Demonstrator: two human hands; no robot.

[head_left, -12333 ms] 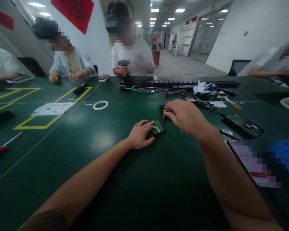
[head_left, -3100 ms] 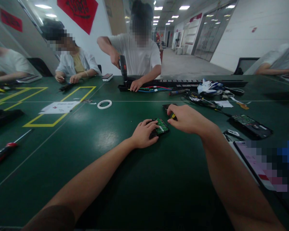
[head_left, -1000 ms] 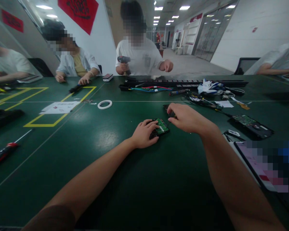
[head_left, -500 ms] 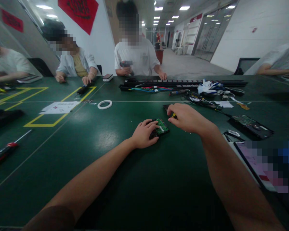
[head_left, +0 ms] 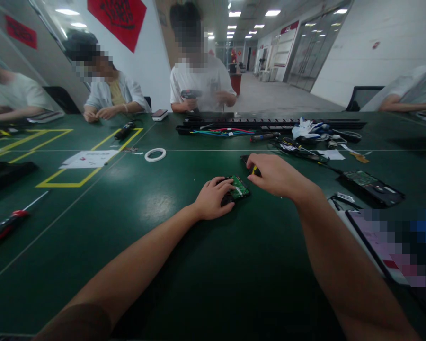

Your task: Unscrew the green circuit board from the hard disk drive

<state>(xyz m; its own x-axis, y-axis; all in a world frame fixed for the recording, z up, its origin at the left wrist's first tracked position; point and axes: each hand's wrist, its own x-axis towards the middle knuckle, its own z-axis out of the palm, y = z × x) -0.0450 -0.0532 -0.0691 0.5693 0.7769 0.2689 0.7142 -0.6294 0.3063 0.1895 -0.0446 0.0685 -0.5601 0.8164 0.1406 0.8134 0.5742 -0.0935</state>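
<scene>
My left hand [head_left: 215, 198] lies over a hard drive [head_left: 240, 186] with a green circuit board, fingers across its top and thumb along its near edge. Part of the drive is hidden under the palm. Just right of it, my right hand [head_left: 270, 174] is closed round a yellow-and-black tool handle [head_left: 256, 170], mostly covered by the fingers. A dark flat piece [head_left: 244, 160] shows past those fingertips; I cannot tell whether the tool touches it.
A larger drive with an exposed board [head_left: 372, 187] lies to the right, above a tablet [head_left: 369, 246]. Cables [head_left: 298, 151], gloves [head_left: 307, 129] and long black rails [head_left: 234, 123] lie ahead. A tape roll [head_left: 155, 155] and a screwdriver [head_left: 12, 222] are leftward. Co-workers sit opposite.
My hands stay almost in place. The co-worker opposite has lifted a hand from the rails towards the chest. The co-worker on the left has drawn a hand back from the black tool.
</scene>
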